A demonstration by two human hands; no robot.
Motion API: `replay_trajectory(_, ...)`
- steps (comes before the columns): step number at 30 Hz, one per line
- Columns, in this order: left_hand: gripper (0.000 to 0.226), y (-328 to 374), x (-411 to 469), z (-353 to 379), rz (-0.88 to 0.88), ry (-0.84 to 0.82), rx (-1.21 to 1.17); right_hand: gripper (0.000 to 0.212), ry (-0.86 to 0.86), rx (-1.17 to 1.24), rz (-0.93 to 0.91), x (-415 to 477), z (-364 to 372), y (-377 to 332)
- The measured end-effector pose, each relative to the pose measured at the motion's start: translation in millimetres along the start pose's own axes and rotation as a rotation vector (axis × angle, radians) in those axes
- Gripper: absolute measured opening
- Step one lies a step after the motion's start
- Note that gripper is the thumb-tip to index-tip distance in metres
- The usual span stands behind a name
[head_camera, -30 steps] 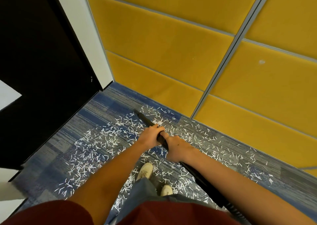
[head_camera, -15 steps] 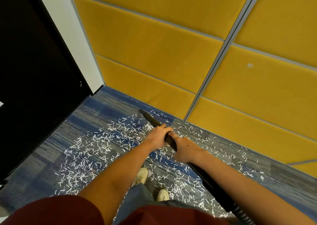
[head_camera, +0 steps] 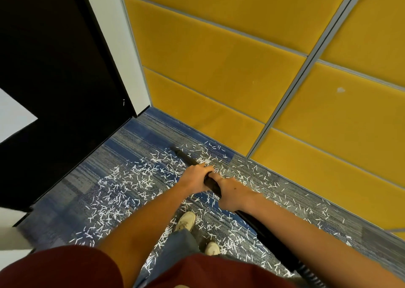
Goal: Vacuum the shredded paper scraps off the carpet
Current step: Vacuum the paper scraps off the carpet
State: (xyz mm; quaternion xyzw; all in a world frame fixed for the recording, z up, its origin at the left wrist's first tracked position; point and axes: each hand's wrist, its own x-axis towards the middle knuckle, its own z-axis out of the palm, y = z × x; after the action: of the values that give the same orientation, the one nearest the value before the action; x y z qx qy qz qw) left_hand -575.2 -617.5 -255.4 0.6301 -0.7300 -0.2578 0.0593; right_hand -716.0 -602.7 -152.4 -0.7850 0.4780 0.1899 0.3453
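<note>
Both hands, left hand [head_camera: 196, 175] ahead of right hand [head_camera: 230, 192], grip the rigid black vacuum wand [head_camera: 186, 158] mid-shaft; its nozzle meets the carpet [head_camera: 72, 191] among featherlight, easily scattered paper scraps [head_camera: 122, 184] near the yellow wall [head_camera: 219, 68].

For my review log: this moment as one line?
step: vacuuming | left hand: grips vacuum tube, forward | right hand: grips it behind | nozzle: among paper scraps on carpet | scraps: many remain
</note>
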Motion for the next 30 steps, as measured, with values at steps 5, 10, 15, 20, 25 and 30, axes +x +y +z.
replay_trajectory(5, 0.032, 10, -22, 9, -0.039, 0.011, -0.03, 0.072, -0.014, -0.011, -0.01, -15, 14, 1)
replay_trajectory(10, 0.033, 19, -33, 22, -0.05, 0.025, -0.1, 0.07, 0.017, -0.025, -0.014, -24, 29, 3)
replay_trajectory(15, 0.031, 22, -28, 26, -0.029, 0.034, -0.11, 0.072, 0.029, -0.01, -0.014, -24, 30, 8)
replay_trajectory(20, 0.027, 14, -27, 19, -0.045, 0.041, -0.114, 0.074, 0.019, -0.016, -0.016, -18, 24, -2)
replay_trajectory(25, 0.032, -11, -37, 11, -0.097, 0.068, -0.134, 0.076, 0.0, -0.058, -0.058, -5, 23, -22)
replay_trajectory(30, 0.034, -25, -42, 4, -0.123, 0.066, -0.172, 0.074, -0.015, -0.078, -0.051, 6, 23, -38)
